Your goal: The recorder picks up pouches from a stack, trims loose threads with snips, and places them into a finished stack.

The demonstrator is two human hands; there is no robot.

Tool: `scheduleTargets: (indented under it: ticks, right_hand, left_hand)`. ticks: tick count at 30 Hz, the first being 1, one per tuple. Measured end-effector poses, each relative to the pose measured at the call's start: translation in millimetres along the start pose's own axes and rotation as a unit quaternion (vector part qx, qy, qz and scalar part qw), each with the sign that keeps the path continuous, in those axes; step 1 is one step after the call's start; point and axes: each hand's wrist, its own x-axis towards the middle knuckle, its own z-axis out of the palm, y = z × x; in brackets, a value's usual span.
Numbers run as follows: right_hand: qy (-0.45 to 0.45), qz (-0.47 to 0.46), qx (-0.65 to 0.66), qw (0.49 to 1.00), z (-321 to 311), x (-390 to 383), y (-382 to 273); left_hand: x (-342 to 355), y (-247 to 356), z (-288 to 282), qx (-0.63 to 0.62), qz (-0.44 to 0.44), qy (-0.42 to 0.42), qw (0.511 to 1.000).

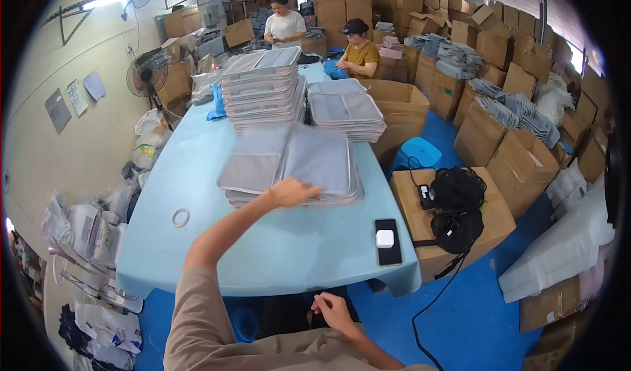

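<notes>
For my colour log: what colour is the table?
The table is light blue, best seen in the head view.

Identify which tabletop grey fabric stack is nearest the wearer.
The front stack of flat grey rectangular fabric panels, left hand at its near edge; the rear-left grey stack and rear-right grey stack stand farther back.

Pretty packed workroom: pale wall point(36, 141) on the left, bright blue floor point(388, 318), long light-blue table point(174, 180), tube lights point(121, 0) overhead, cardboard boxes point(330, 9) piled high out back. Bright patch point(578, 59) upper right's maybe a window.

A white case point(384, 239) tops a likely phone point(388, 256).
</notes>
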Motion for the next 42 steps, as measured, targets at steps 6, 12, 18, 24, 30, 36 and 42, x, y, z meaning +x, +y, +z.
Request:
scheduleTargets:
  ticks: [6,12,18,24,30,36,42]
  right_hand:
    - [0.049,0.000,-0.019,0.999,-6,-10,-4]
    - [0.030,-0.107,0.094,0.989,1,50,-114]
    - [0.057,-0.300,-0.006,0.952,31,183,-213]
    - [0.059,-0.297,-0.101,0.948,49,399,-264]
    - [0.294,-0.353,-0.388,0.799,-48,578,-309]
    - [0.349,-0.237,-0.451,0.786,-38,649,-354]
    - [0.355,-0.225,-0.449,0.788,-84,703,-388]
  left_hand:
    - [-6,27,55,-0.089,-0.115,0.180,0.973]
    - [-67,50,49,-0.148,-0.146,0.332,0.920]
    - [-175,26,108,-0.197,-0.288,0.433,0.831]
    - [-209,7,125,-0.288,-0.448,0.516,0.671]
    - [-179,5,120,-0.298,-0.367,0.503,0.724]
    - [-195,10,133,-0.326,-0.405,0.457,0.722]
    - [-187,8,120,-0.306,-0.405,0.427,0.748]
